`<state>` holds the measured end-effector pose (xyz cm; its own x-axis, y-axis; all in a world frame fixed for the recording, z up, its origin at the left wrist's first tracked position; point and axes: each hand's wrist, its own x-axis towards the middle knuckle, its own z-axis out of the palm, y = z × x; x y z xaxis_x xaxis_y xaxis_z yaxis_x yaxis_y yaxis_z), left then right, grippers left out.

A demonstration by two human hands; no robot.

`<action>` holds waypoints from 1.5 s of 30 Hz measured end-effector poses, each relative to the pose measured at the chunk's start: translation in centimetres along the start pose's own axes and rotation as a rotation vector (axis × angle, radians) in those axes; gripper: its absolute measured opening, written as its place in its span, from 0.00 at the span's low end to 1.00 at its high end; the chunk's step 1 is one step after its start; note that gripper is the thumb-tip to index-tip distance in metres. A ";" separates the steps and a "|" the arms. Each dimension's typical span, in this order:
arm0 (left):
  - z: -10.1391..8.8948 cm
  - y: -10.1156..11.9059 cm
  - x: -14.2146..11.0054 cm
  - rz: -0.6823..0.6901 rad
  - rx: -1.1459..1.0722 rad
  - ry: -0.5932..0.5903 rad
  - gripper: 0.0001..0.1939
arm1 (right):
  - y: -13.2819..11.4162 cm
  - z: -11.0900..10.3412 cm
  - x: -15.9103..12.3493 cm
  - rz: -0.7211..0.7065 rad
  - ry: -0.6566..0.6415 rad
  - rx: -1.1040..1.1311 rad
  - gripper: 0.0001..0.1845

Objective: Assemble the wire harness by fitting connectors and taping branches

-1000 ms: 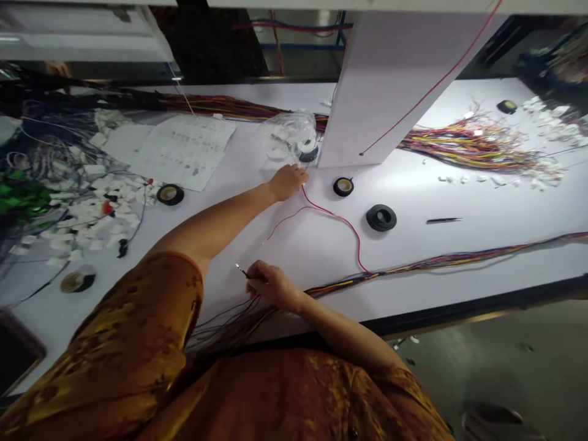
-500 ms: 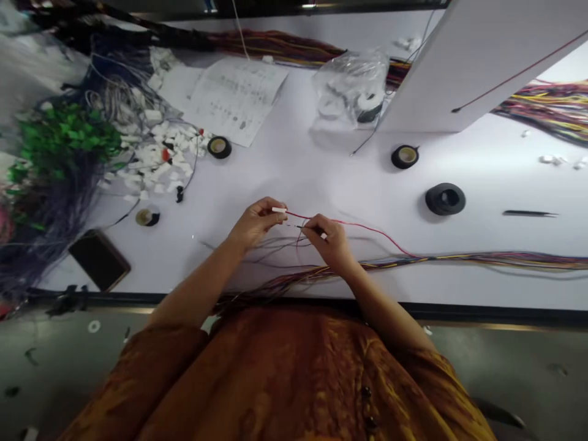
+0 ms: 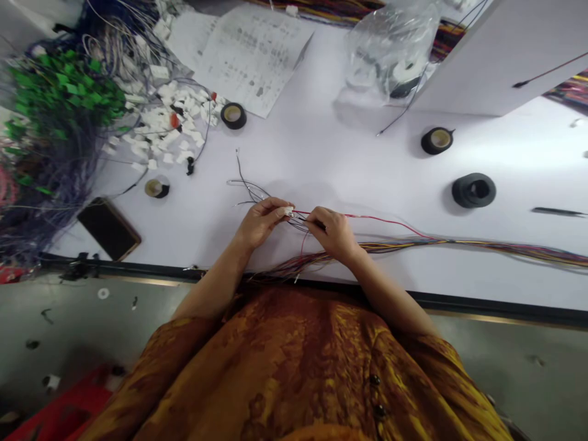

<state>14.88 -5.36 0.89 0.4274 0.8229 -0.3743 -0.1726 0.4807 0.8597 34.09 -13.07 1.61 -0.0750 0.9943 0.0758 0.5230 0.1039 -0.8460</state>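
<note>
My left hand point(image 3: 260, 225) pinches a small white connector housing point(image 3: 288, 211) between thumb and fingers. From its right side a red wire point(image 3: 390, 220) runs past my right hand to the wire bundle point(image 3: 441, 242). Closed on a dark wire point(image 3: 301, 218), my right hand point(image 3: 334, 231) keeps the wire's end close beside the connector; whether it is inside I cannot tell. Several thin dark wires point(image 3: 250, 187) fan out behind my left hand, their ends lying on the table. The bundle passes below my right hand along the table's front.
Tape rolls point(image 3: 233, 116) lie at the left and right, with a black ring-shaped spool point(image 3: 473, 190) and tweezers point(image 3: 558, 212) at the right. A phone point(image 3: 109, 228), white connectors point(image 3: 156, 144) and green connectors point(image 3: 68, 86) crowd the left. Paper point(image 3: 257, 58) and a plastic bag point(image 3: 390, 52) lie behind.
The view has shifted, so table items sit higher and mostly further right. My right hand's wire end is closer to the connector. The dark wires now fan out behind my left hand.
</note>
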 end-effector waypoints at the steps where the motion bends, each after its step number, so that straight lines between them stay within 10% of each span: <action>1: 0.0 0.0 0.0 -0.011 0.003 -0.003 0.14 | 0.1 -0.1 0.0 0.000 -0.006 0.015 0.08; 9: -0.6 -0.5 0.4 -0.048 0.068 -0.010 0.19 | 0.1 -0.6 0.2 -0.003 -0.059 0.064 0.08; 23: 1.6 0.5 -1.9 0.273 0.515 -0.031 0.10 | -0.2 0.3 -0.2 0.024 -0.022 0.082 0.09; 29: 1.9 1.3 -0.7 0.320 0.514 -0.114 0.22 | -0.8 -0.4 0.2 0.057 0.170 0.152 0.09; 33: 4.2 0.4 0.8 0.462 1.007 -0.234 0.43 | -1.0 -2.2 0.4 0.143 0.309 0.278 0.05; 37: 6.1 0.1 0.9 0.242 1.488 -0.397 0.16 | -0.8 -3.5 0.3 0.035 0.442 0.037 0.05; 40: 4.2 0.9 -0.2 0.207 1.691 -0.348 0.17 | -0.2 -3.3 0.8 0.002 0.498 0.056 0.05; 45: -4.0 2.3 -3.3 0.127 1.790 -0.146 0.19 | 0.9 -0.7 2.5 0.162 0.231 0.441 0.06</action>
<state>9.51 -5.76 2.72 0.5730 0.7468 -0.3376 0.8192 -0.5347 0.2076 34.96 -10.52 1.42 0.1924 0.9813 -0.0025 0.1014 -0.0224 -0.9946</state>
